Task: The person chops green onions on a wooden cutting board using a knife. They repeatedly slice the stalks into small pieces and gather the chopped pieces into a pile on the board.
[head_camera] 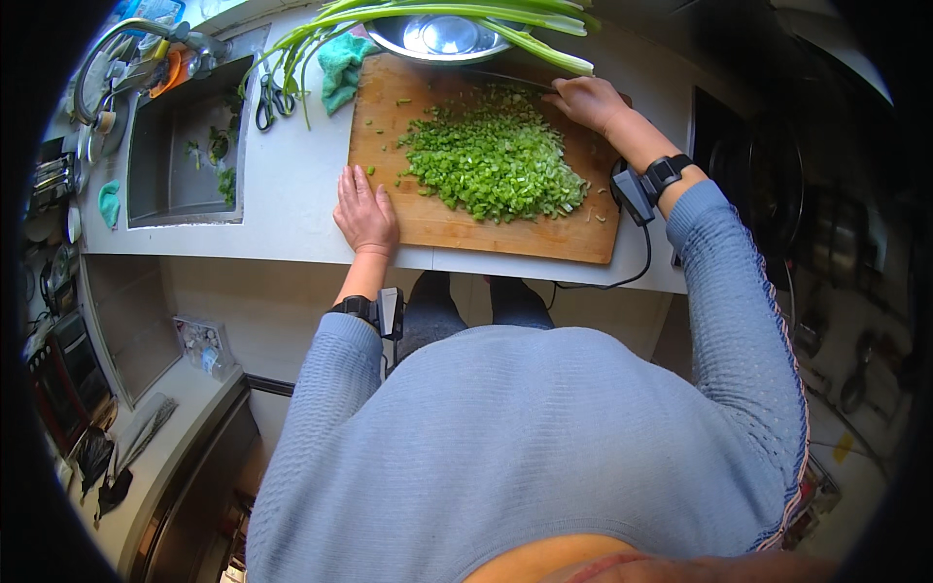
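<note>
A heap of finely chopped green celery [496,167] covers the middle of a wooden cutting board [510,244]. At the board's far right, my right hand [589,102] is closed round the handle of a knife [519,79]. Its blade points left along the board's far side, behind the heap, and looks dark and partly blurred. My left hand [366,211] lies flat on the board's left edge, fingers stretched forward and holding nothing. A few loose green bits sit between that hand and the heap.
Long celery stalks [437,12] lie across a metal bowl [446,36] beyond the board. To the left are a teal cloth [342,69], dark-handled scissors [273,102] and a sink [186,164] with leafy scraps. A dark cooktop [736,160] is at right. Cables hang from both wrist devices.
</note>
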Demonstrator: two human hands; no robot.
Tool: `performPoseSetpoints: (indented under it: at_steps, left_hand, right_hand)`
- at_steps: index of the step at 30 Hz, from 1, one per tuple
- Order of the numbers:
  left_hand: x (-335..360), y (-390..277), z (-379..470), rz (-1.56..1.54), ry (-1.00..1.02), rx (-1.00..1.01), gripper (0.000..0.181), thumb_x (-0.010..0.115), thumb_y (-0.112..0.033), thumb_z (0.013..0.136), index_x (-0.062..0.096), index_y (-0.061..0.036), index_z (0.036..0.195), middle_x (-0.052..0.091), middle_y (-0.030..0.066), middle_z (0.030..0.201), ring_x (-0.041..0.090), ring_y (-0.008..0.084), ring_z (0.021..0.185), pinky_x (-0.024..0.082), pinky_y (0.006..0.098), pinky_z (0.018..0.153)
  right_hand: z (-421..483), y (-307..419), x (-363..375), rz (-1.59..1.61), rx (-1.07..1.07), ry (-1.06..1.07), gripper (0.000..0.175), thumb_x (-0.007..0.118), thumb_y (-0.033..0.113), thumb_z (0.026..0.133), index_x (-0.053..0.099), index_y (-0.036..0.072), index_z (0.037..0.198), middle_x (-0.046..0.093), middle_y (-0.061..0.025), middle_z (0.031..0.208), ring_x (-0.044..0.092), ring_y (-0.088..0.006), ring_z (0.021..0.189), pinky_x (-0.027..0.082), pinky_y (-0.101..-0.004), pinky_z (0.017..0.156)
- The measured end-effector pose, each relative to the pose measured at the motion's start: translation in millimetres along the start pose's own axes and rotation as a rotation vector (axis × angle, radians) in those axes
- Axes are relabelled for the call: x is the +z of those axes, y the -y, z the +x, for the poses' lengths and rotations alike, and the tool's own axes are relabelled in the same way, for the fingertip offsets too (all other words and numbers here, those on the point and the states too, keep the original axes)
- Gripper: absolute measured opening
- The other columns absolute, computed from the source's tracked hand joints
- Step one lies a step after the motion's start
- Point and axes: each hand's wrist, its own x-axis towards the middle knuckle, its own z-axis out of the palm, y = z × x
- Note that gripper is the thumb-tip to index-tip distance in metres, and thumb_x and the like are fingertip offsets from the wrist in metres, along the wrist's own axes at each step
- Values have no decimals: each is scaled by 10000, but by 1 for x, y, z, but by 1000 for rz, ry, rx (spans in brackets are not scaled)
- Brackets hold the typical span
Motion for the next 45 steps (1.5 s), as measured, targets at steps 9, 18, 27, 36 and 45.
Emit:
performPoseSetpoints:
  at_steps: [9,18,27,36,45]
  left_hand:
    - [0,-1,1,7,21,-11,586,550,-308,976,447,-56,1495,424,146,1555,385,295,1444,352,461,1060]
    - [-2,-3,0,1,18,-23,572,549,-292,976,453,-58,1489,430,142,1550,392,291,1440,350,460,1068]
    - [-2,-2,1,1,-12,-16,569,554,-295,973,463,-66,1485,439,136,1546,405,293,1430,359,453,1068]
    - [3,-1,-1,2,-3,-29,572,545,-318,978,462,-65,1484,443,137,1539,397,301,1433,354,469,1071]
    - [2,-1,1,10,4,-24,581,542,-323,980,451,-59,1489,428,145,1548,388,307,1439,350,477,1077]
  right_hand:
    - [-2,5,9,303,-6,-22,246,616,298,965,644,56,933,705,-192,926,670,-393,918,538,-466,810]
    - [-4,23,-7,50,-145,30,298,617,331,971,651,43,906,697,-200,866,670,-402,879,535,-493,761]
    - [-9,38,-14,84,-99,34,296,605,343,973,666,57,925,708,-192,862,688,-395,846,548,-506,736]
    - [-70,37,-3,15,22,81,274,583,317,969,672,62,927,718,-185,839,704,-377,802,557,-514,696]
    - [-75,69,10,100,40,-10,261,572,296,962,683,65,912,730,-175,887,710,-368,825,562,-508,703]
